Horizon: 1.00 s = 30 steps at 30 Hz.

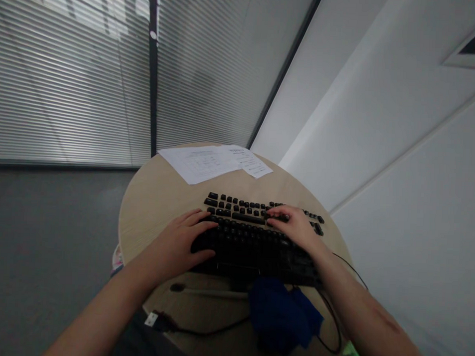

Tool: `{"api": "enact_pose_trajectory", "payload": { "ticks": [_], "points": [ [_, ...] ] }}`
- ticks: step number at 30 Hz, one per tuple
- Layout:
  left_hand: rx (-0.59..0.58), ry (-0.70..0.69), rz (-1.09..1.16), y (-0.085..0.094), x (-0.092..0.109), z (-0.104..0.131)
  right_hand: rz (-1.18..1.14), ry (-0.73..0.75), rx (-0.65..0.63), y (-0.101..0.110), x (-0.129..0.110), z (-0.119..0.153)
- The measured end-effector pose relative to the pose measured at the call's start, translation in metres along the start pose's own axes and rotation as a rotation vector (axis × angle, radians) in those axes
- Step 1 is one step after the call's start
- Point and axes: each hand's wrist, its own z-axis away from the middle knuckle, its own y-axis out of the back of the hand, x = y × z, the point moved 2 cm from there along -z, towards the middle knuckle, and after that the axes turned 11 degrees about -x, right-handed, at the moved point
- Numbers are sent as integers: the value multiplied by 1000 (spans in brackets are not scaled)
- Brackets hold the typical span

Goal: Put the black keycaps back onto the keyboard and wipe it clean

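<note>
A black keyboard [254,251] lies across the near part of the round table. Several loose black keycaps [249,218] are laid out in rows just beyond its back edge. My left hand [184,241] holds the keyboard's left end, thumb over its front part and fingers along its back. Over the keycap rows, right of the long space bar cap, is my right hand [294,224]. Its thumb and fingers are pinched together at a dark keycap; the exact contact is hard to make out.
Printed sheets [207,162] lie on the far side of the round wooden table [147,195]. Nearer me are a blue cloth [281,317], a thin brush-like stick [214,292] and a cable with a USB plug [151,319]. A white wall [397,168] stands right.
</note>
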Motion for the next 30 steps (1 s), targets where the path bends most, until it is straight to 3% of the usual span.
{"api": "enact_pose_trajectory", "payload": {
  "ticks": [3,6,20,30],
  "points": [
    [2,5,-7,1,0,0,-66,187,37,-14,-18,38],
    [-1,2,1,1,-1,0,-92,247,67,-26,-21,53],
    [9,-25,24,0,-4,2,159,392,23,-33,-23,58],
    [15,-34,17,-1,-5,2,163,401,-11,-30,-28,57]
  ]
}}
